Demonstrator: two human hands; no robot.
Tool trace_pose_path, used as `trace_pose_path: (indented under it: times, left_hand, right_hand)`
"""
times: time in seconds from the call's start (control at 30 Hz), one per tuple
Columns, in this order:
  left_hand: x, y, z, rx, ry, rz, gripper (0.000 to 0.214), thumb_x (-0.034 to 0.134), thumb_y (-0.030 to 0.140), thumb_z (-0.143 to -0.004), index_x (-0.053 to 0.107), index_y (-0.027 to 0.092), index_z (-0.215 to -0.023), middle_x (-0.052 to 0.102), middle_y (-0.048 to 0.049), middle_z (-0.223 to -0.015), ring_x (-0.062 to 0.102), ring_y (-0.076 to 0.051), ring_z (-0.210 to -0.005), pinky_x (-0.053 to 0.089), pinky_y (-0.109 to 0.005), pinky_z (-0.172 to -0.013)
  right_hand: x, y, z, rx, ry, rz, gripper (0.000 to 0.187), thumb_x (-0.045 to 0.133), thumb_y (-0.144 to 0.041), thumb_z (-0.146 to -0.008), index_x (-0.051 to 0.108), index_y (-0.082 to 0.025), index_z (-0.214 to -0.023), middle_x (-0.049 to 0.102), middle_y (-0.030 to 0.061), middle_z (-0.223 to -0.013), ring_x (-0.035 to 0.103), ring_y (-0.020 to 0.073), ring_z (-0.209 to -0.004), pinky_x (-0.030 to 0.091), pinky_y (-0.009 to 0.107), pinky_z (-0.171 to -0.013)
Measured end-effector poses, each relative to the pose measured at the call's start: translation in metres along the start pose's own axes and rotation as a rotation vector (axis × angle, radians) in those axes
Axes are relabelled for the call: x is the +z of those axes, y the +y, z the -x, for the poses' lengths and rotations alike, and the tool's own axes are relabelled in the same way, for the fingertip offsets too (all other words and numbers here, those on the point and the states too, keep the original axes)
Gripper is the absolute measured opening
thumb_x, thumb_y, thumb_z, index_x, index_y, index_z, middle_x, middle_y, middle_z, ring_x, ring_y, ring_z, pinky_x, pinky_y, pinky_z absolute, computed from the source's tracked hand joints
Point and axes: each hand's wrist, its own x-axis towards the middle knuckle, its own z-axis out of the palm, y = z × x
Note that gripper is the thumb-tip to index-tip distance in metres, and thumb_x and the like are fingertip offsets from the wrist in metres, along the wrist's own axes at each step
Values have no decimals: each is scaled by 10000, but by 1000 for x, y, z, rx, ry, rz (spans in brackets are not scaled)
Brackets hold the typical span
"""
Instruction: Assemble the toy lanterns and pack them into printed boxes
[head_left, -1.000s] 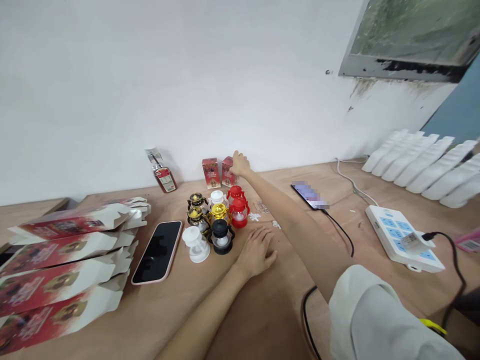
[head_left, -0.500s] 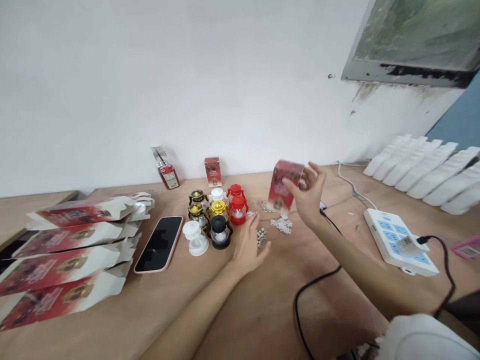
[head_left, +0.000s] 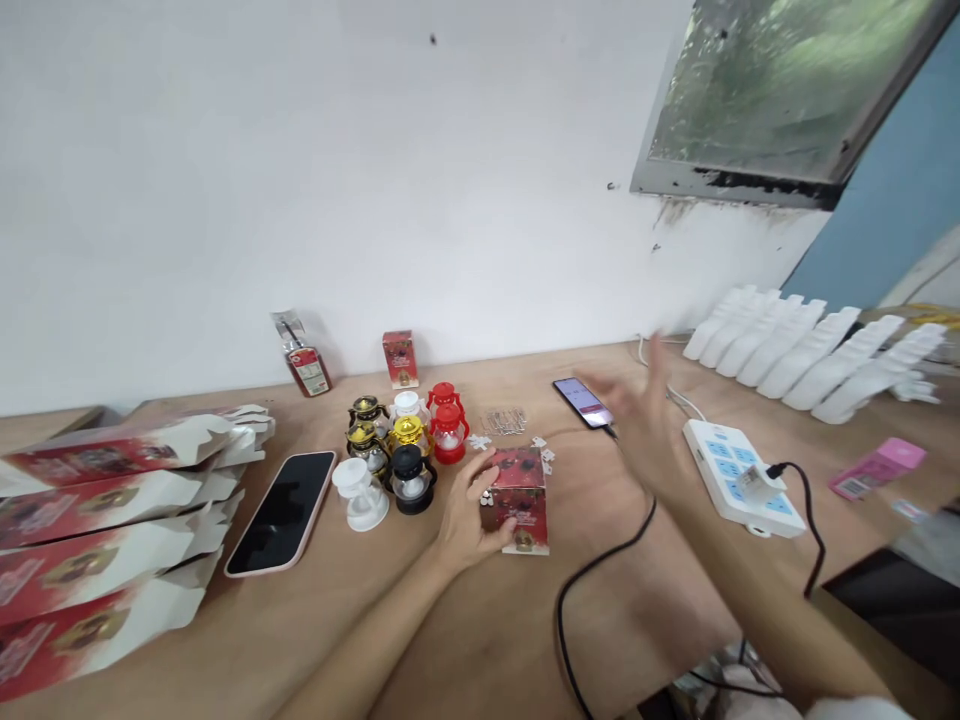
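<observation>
The red box sits held between half-open left fingers; blurred right fingers spread, empty.

Bare left hand; bare right hand, blurred; bare forearms, the right one meeting a whitish sleeve.

The box at my left hand is red with gold-toned print; I see red lanterns, white lanterns, one black lantern, one bright gold lantern and a pink-edged black phone.
</observation>
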Motion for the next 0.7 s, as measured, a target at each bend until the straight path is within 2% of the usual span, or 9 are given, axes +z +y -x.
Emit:
trace_pose_path:
  times: [0.03,0.1,0.2,0.23,0.3,0.4,0.5,0.6,0.7]
  left_hand:
    - [1,1,0,14,7,2,623,578,326,-788,283,248,-1331,384,-169,-1331,427,-276,-1228,433,-472,-939]
    - [4,4,-1,35,15,1,626,625,308,-755,309,247,-1292,402,-170,-1314,446,-280,-1211,444,-473,-922]
    - [7,12,-2,33,33,26,612,679,269,-707,337,248,-1214,427,-161,-1284,475,-276,-1179,454,-472,-908]
    - [6,15,-3,14,47,43,598,691,260,-696,344,248,-1183,430,-154,-1273,481,-271,-1169,458,-466,-906]
    - [3,19,-5,-64,107,60,555,714,252,-680,363,243,-1110,436,-133,-1233,488,-259,-1149,460,-456,-908]
    - [-9,25,-19,-273,274,40,533,742,253,-666,368,234,-1045,434,-109,-1179,475,-248,-1138,453,-441,-912]
    - [-28,32,-46,-492,396,62,620,748,263,-664,343,231,-1132,419,-105,-1188,487,-235,-1108,448,-419,-915]
    - [-46,44,-71,-568,330,28,633,748,253,-649,379,231,-1163,424,-86,-1163,500,-226,-1069,458,-387,-890]
    - [-60,56,-81,-557,134,-75,535,732,208,-629,443,212,-1079,450,-64,-1086,509,-220,-1025,455,-363,-866]
  right_hand:
    - [-11,-20,-24,-86,123,-3,749,488,-414,-895,13,-264,-1454,678,67,-1007,640,196,-980,439,454,-945]
    - [-28,-52,-60,-219,230,-117,546,299,-423,-952,108,-287,-1445,669,24,-915,653,180,-965,450,440,-930]
    - [-37,-57,-64,-292,221,-133,518,401,-413,-928,240,-311,-1409,658,24,-908,650,183,-956,470,402,-904]
    - [-36,-45,-52,-247,150,-120,527,488,-420,-890,314,-306,-1374,664,22,-881,658,188,-898,492,402,-862]
    - [-29,-7,-18,88,-163,-57,525,616,-431,-807,460,-256,-1276,660,64,-998,633,210,-942,485,431,-880]
    - [-11,52,33,332,-204,-239,584,628,-513,-766,449,-300,-1279,597,80,-1165,605,211,-999,482,441,-895]
    - [16,78,60,498,-312,-485,686,678,-500,-726,380,-348,-1324,549,69,-1248,593,230,-1050,476,461,-904]
    - [49,75,69,592,-332,-687,676,749,-397,-685,418,-393,-1275,530,25,-1297,587,228,-1080,481,442,-908]
    - [73,72,73,649,-248,-812,429,718,-364,-726,556,-338,-1122,620,10,-1178,620,205,-1009,500,417,-886]
